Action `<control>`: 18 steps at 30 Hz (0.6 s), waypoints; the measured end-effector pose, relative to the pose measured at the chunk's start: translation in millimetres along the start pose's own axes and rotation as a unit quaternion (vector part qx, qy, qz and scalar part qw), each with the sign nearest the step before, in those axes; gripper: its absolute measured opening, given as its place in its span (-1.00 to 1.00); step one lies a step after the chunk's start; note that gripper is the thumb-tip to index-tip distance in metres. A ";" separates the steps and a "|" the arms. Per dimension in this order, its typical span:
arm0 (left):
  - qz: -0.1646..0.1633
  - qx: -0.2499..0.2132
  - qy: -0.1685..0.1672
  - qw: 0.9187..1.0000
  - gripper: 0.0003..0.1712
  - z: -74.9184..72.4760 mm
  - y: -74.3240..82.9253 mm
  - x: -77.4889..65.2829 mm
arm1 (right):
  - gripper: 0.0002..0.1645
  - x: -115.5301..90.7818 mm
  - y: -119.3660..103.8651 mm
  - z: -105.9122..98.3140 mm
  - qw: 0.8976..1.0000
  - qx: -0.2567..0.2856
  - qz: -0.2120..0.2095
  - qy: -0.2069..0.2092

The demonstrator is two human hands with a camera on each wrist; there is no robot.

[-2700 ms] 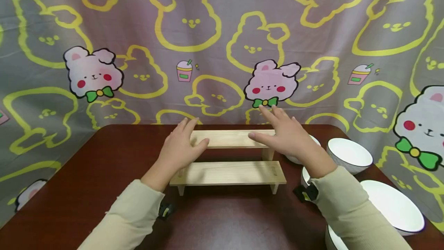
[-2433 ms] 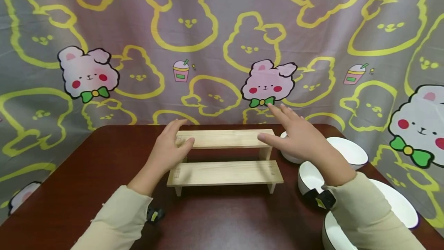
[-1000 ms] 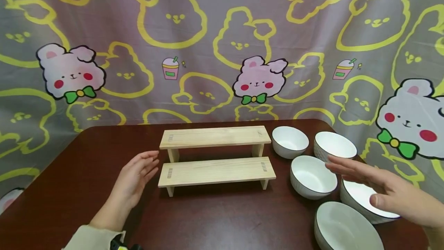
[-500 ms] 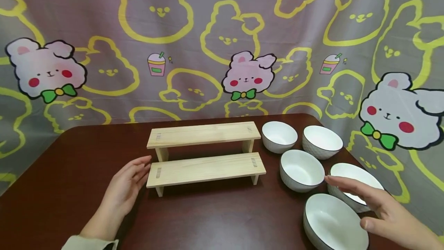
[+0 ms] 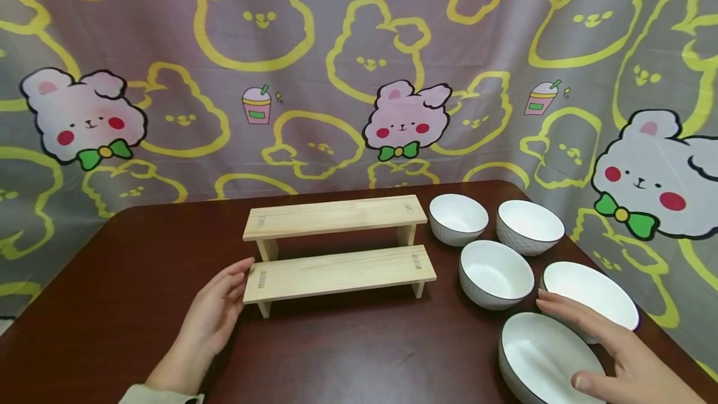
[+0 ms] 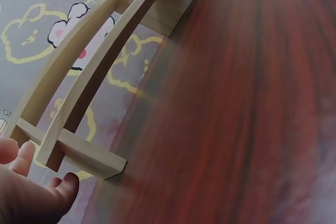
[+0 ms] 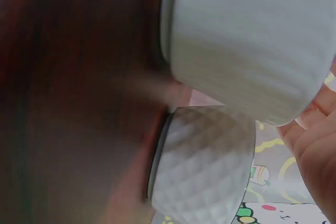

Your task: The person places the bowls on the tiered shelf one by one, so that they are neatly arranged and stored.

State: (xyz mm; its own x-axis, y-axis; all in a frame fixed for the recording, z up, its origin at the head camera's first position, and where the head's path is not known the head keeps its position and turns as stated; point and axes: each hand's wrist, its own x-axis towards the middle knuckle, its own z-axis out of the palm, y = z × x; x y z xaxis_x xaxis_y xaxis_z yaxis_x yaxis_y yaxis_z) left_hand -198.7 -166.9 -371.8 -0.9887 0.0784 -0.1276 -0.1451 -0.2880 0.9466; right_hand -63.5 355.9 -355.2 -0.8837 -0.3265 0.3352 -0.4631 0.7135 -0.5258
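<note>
A two-step wooden stand, with its lower plank (image 5: 339, 273) in front of its upper plank (image 5: 336, 216), stands mid-table. At its left end is my left hand (image 5: 210, 313), fingers loosely bent beside the lower plank's end; the left wrist view has the hand (image 6: 31, 195) by the plank ends, gripping nothing. My right hand (image 5: 628, 354) hovers over the nearest white bowl (image 5: 538, 354), thumb and fingers spread across its right side. In the right wrist view, fingers (image 7: 315, 124) lie close to that bowl's rim (image 7: 324, 80); I cannot tell whether they touch.
Several more white dark-rimmed bowls stand on the right: one bowl (image 5: 496, 273) beside the stand, one (image 5: 459, 220) behind it, a diamond-textured bowl (image 5: 530, 229), and a wide one (image 5: 594, 295) partly behind my right hand. A patterned curtain (image 5: 314, 80) hangs behind the dark table (image 5: 336, 354).
Both hands have drawn back from above the stand and moved apart. The left came to the stand's left end, the right came down over the nearest bowl. The head view has shifted.
</note>
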 end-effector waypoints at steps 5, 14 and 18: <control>-0.013 -0.003 0.010 1.000 -0.57 4.1 -2.4 -1.5 | -0.03 2.7 -2.3 4.1 0.999 -0.024 -0.022 -0.008; -0.021 0.014 0.011 1.000 -0.68 13.3 -6.1 -3.1 | -0.01 1.3 5.3 11.2 0.996 -0.080 0.017 -0.042; -0.018 0.020 0.010 1.000 -0.71 13.9 -7.7 -3.5 | -0.03 0.1 11.0 16.9 0.991 -0.095 0.057 -0.070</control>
State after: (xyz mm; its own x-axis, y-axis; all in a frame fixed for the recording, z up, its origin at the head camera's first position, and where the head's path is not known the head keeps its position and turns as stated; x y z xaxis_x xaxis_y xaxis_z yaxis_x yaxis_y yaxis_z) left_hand -193.6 -151.7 -374.5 -0.9835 0.0690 -0.1670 -0.1790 -0.2461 0.9526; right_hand -69.8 353.3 -374.2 -0.9366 -0.3098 0.1639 -0.3500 0.8501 -0.3935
